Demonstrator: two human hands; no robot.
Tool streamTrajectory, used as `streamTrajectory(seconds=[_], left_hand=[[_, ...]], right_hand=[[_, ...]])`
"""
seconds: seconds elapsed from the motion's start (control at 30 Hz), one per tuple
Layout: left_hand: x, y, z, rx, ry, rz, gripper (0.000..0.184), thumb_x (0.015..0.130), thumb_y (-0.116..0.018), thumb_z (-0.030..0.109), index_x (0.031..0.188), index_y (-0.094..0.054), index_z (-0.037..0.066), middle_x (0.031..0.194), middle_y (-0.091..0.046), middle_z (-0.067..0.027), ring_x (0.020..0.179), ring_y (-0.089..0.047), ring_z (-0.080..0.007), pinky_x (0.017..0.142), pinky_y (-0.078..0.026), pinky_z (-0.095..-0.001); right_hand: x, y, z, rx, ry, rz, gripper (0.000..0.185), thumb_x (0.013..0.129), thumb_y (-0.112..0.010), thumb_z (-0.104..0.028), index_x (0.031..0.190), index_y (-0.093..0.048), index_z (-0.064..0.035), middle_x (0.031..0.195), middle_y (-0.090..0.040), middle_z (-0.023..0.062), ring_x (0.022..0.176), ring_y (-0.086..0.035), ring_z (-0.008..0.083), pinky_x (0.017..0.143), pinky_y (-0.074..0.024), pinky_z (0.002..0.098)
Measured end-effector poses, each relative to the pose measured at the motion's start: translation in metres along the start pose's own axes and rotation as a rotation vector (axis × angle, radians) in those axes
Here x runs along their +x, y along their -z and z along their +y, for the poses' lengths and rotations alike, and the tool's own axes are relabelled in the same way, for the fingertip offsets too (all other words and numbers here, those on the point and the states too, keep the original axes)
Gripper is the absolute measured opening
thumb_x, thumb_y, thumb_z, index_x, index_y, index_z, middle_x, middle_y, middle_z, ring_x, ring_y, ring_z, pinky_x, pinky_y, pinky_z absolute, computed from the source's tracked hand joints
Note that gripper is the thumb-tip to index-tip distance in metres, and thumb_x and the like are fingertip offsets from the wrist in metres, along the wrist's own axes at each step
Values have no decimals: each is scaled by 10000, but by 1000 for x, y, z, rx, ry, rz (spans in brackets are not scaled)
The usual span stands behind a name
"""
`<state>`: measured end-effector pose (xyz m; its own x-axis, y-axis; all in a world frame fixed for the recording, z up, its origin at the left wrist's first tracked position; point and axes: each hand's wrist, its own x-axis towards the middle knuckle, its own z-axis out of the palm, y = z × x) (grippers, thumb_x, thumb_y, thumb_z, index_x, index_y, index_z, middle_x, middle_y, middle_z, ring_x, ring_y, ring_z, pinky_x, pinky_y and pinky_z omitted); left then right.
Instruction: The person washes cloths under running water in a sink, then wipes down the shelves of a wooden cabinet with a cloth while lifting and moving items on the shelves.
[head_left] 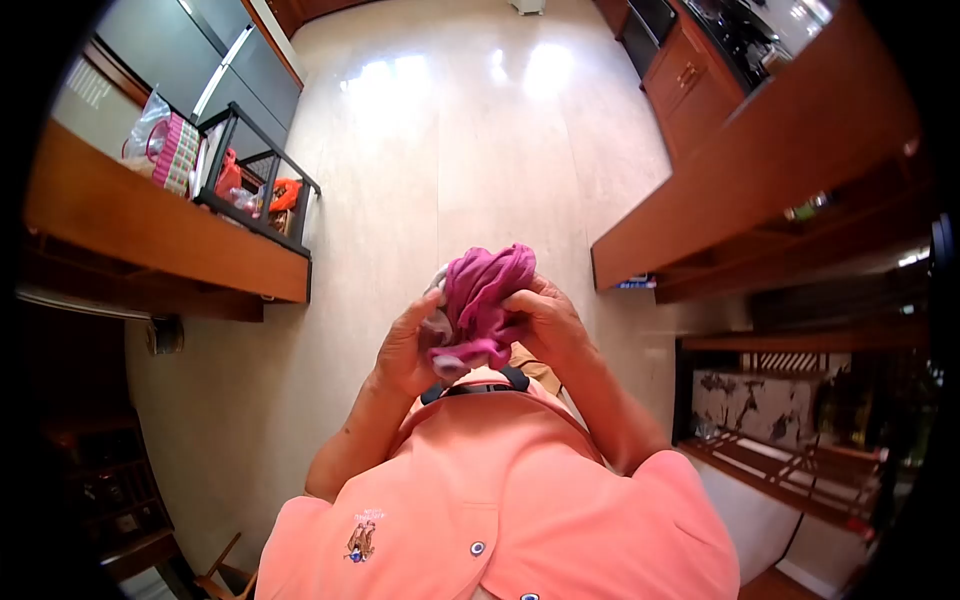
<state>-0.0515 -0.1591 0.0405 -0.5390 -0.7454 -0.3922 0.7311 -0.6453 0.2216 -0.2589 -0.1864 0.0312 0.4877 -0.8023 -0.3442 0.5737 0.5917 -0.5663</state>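
Observation:
In front of my waist I hold a bunched magenta cloth [487,290], crumpled into folds. A greyish-white piece of fabric shows along its left side; I cannot tell if it belongs to the same cloth. My left hand [408,338] is closed on the cloth's left side, thumb pointing up. On the other side, my right hand [548,318] grips the folds with its thumb pressed on top. The fingers behind the cloth are mostly hidden. My salmon-pink shirt [500,470] fills the bottom of the view.
Brown wooden partitions stand left [170,220] and right [740,160], with pale floor [430,170] between them. At the left, a black rack [258,160] holds several bags beside a grey fridge [190,60]. A cabinet with a dark counter [690,80] stands far right.

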Motion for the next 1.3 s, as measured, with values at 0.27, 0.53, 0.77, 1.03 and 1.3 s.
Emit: streamTrajectory(seconds=[0.27, 0.53, 0.77, 1.03, 1.3], left_hand=[[175, -70, 111, 47, -277, 199, 350, 994, -589, 238, 1291, -562, 54, 1250, -640, -92, 1154, -617, -210, 1023, -500, -401], [415, -80, 274, 56, -260, 162, 312, 1027, -539, 232, 1301, -563, 85, 1232, -639, -60, 1118, -610, -167, 985, -509, -373], [605, -167, 403, 255, -251, -113, 383, 1005, -509, 95, 1386, -486, 60, 1151, -578, -37, 1065, -548, -138, 959, -471, -301], [847, -233, 494, 448, -211, -318, 427, 994, -540, 87, 1411, -462, 39, 1261, -578, -57, 1158, -546, -157, 1049, -435, -328], [1059, -327, 586, 309, -341, -257, 427, 992, -547, 96, 1407, -467, 38, 1288, -571, -58, 1177, -537, -156, 1063, -424, -330]], right_hand=[[181, 28, -169, -94, -23, 39, 269, 993, -635, -216, 1182, -627, -25, 1056, -691, 57, 923, -667, 111, 803, -571, 281], [380, 46, -349, -631, 283, -64, 164, 971, -625, -138, 1107, -671, -58, 1050, -671, 30, 889, -665, 142, 737, -562, 300], [496, 40, -484, -1945, 853, -302, 341, 787, -664, -87, 1127, -648, -88, 1061, -581, 66, 880, -603, 222, 733, -522, 339], [614, 139, -631, -1795, 1070, 40, 356, 756, -781, -97, 1103, -698, -91, 1005, -614, 45, 841, -628, 220, 708, -538, 344], [753, 231, -825, -1593, 992, -36, 304, 774, -798, -90, 1065, -710, -84, 972, -648, 73, 860, -647, 250, 704, -534, 343]])
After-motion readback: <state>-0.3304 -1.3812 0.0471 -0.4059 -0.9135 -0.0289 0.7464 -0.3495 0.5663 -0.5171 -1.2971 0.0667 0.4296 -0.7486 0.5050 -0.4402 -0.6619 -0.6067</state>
